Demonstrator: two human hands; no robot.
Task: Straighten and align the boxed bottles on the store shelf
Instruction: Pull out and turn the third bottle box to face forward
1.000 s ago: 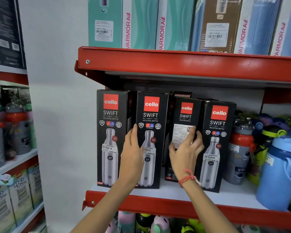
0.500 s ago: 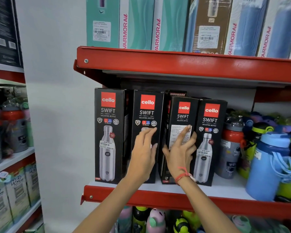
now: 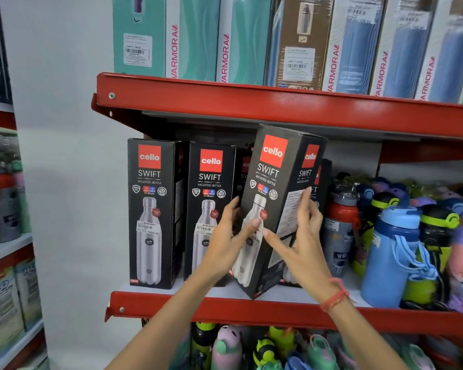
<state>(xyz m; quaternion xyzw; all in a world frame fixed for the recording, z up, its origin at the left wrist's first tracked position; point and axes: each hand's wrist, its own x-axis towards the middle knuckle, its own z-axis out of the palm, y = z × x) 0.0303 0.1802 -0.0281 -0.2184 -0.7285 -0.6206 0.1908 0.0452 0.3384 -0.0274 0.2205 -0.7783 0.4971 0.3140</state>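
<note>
While tilted between two hands point(image 3: 226, 245), one of five boxes point(image 3: 271, 209)

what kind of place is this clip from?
Most likely a retail shop's drinkware aisle. Red metal shelves carry boxed Cello Swift bottles with barcode price stickers, Varmora boxes stand above, and loose plastic water bottles crowd the right.

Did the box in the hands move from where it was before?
Yes. The tilted box has come forward out of the row toward the red shelf edge, its top leaning right.
</note>
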